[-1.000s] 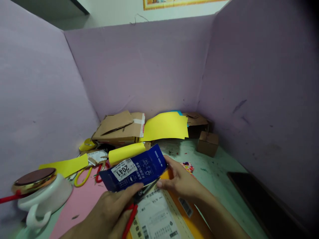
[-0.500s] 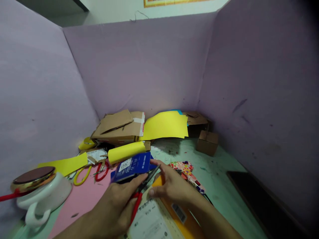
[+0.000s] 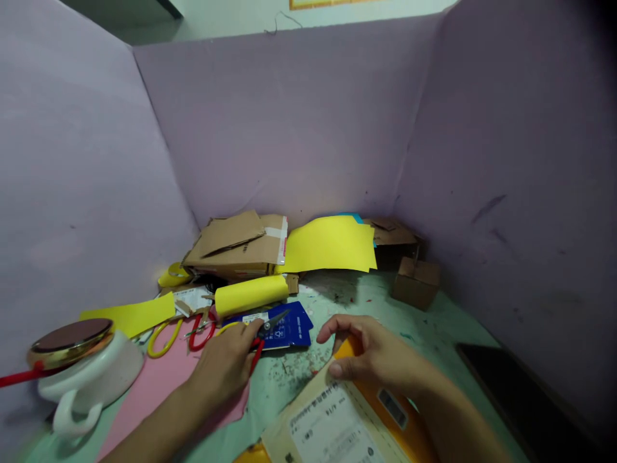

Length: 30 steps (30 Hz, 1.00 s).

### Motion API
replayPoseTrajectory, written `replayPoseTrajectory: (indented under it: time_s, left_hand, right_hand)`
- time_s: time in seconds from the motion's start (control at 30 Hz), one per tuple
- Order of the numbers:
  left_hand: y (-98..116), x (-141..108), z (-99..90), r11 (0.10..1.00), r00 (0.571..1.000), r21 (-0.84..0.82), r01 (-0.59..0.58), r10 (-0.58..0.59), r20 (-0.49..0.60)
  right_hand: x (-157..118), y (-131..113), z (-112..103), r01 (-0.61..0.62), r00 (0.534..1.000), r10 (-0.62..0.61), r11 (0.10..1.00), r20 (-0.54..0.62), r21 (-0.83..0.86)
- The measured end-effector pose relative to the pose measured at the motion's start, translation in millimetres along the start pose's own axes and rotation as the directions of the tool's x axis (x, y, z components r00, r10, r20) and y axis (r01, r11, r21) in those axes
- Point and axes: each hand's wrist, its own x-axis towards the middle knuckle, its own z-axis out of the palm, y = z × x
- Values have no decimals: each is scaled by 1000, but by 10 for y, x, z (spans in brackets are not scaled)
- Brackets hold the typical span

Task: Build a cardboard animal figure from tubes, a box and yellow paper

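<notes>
Left hand [image 3: 229,360] clamped on the red-handled scissors [image 3: 265,327], blades over the blue packet [image 3: 297,326], tips forward and toward the right; whether steel touches packet, cannot tell. Right hand [image 3: 369,350] loosely curled about the upper end of the envelope [image 3: 332,418], thumb on its edge, index finger standing off; how firmly the hidden fingers grip, cannot tell. Envelope slants at the near edge of view, above the table [image 3: 272,395]. Step reads as managing scissors one-handed while the other steadies the envelope. Best done with blades together and low, tips aimed clear of the right fingers, and a firmer pinch on the envelope's edge. Likely snag: red handles catching on the packet or the pink sheet [image 3: 159,379].
</notes>
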Motion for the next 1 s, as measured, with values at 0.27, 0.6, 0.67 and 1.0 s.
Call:
replayPoseTrajectory:
  time_s: [0.27, 0.6, 0.67, 1.0]
  left_hand:
    - [-174, 269, 261, 983, 982, 18, 183, -182, -55]
    - [-396, 44, -70, 823, 963, -525, 217, -270, -26]
    - [-388, 17, -94, 614, 966, -749, 249, -215, 145]
    - [-639, -19, -227, 128, 870, -865, 486, 28, 493]
  right_hand:
    - [137, 66, 52, -68, 993, 76, 993, -88, 94]
    - [184, 123, -19, -65, 960, 110, 982, -257, 176]
    - [246, 165, 51, -44, 940, 128, 965, -315, 260]
    - [412, 96, 279, 32, 858, 34, 992, -513, 119]
